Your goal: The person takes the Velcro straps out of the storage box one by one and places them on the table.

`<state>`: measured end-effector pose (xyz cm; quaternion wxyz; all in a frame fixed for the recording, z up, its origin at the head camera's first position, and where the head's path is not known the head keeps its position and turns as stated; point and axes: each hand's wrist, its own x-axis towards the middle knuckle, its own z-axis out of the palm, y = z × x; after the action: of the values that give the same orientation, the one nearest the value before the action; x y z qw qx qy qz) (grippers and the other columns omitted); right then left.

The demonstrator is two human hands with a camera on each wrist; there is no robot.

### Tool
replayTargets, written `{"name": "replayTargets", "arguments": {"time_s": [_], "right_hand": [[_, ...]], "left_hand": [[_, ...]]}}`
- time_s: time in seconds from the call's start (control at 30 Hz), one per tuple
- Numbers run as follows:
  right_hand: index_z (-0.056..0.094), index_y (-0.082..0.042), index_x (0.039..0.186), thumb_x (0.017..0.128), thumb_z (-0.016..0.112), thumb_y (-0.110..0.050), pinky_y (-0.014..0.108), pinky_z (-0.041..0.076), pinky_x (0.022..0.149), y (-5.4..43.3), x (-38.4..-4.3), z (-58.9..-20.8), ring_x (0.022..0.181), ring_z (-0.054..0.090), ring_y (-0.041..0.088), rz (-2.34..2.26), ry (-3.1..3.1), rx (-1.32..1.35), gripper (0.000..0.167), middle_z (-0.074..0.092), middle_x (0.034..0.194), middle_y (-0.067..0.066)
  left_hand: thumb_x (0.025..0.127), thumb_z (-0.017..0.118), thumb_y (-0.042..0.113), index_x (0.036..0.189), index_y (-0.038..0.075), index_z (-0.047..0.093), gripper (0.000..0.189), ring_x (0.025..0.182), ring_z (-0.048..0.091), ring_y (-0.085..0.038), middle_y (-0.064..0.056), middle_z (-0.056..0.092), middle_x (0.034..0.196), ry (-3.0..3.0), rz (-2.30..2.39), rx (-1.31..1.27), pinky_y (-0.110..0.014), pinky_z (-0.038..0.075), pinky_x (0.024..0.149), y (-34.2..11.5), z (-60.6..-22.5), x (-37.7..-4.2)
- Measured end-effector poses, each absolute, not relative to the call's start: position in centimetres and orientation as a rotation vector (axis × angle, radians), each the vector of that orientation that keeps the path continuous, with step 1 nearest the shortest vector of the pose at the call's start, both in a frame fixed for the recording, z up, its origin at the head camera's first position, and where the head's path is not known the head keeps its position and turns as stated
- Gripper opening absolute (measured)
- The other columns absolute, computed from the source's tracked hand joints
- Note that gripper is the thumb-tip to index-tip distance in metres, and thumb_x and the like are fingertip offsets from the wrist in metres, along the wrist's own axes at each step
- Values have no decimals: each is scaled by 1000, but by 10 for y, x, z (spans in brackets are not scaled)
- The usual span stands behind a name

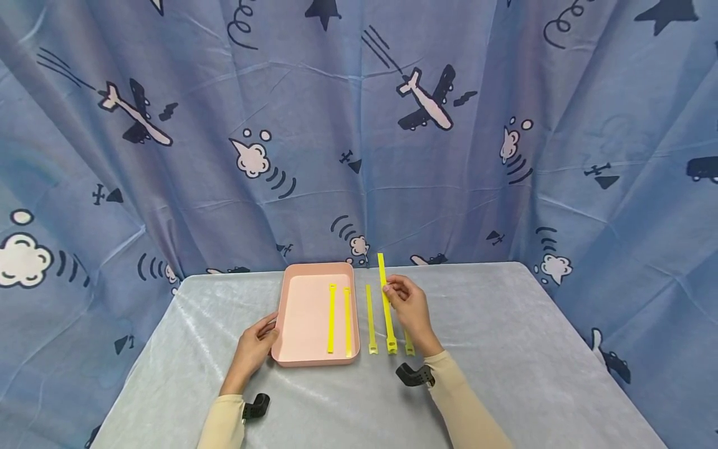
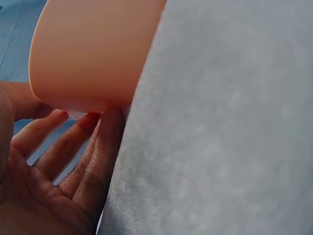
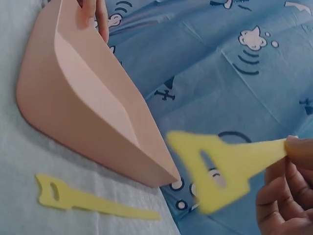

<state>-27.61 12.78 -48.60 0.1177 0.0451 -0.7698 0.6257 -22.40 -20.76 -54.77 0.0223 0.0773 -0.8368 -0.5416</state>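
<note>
Right grip (image 1: 411, 307): you pinch one yellow strap (image 1: 388, 324)
Left grip (image 1: 255, 344): you hold pink tray (image 1: 303, 324)
Tray: two straps (image 1: 331, 321) (image 1: 348, 321)
Tabletop (image 1: 505, 324), right: two straps (image 1: 371, 321) (image 1: 409, 347)

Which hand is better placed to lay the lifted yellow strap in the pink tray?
Probably the right hand: it pinches that yellow strap, right of the pink tray. The left hand, at the tray's left edge, holds no strap.

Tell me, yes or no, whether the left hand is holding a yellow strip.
No: the left hand holds the pink tray, while the right hand pinches a yellow strip.
</note>
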Motion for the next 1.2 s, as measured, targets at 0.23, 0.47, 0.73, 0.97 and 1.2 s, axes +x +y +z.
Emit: {"name": "replayTargets", "arguments": {"time_s": [0.23,0.47,0.73,0.97,1.2], "right_hand": [[64,-7,118,96,64,-17,22,49,64,141,-285,-493,76,58,18,1871,-2331,17,24,64,97,9],[64,-8,121,96,64,-19,23,50,66,152,-291,-498,77,56,15,1815,-2391,-65,27,64,98,10],[65,-1,118,95,64,-14,20,47,62,165,-297,-508,72,55,9,1778,-2437,-85,26,65,92,9],[64,-2,120,97,62,-15,23,48,62,177,-299,-509,72,55,10,1798,-2473,-163,26,67,93,10],[64,-4,120,97,62,-17,32,53,69,191,-304,-515,78,57,13,1838,-2511,-239,27,68,94,6]], "left_hand": [[97,58,14,142,13,54,45,115,64,-31,-22,62,132,-2591,-1687,233,-19,52,73,-208,-547,-225],[97,57,14,142,13,54,45,116,64,-32,-22,61,133,-2599,-1672,232,-21,53,75,-209,-546,-224],[97,57,13,142,11,53,45,115,65,-32,-23,61,132,-2590,-1687,224,-19,52,71,-209,-548,-224],[97,58,12,142,10,54,45,114,65,-32,-24,62,132,-2573,-1711,217,-19,52,69,-208,-547,-224],[97,58,12,142,10,54,45,116,64,-33,-23,62,132,-2574,-1704,205,-21,54,74,-209,-548,-224]]}}
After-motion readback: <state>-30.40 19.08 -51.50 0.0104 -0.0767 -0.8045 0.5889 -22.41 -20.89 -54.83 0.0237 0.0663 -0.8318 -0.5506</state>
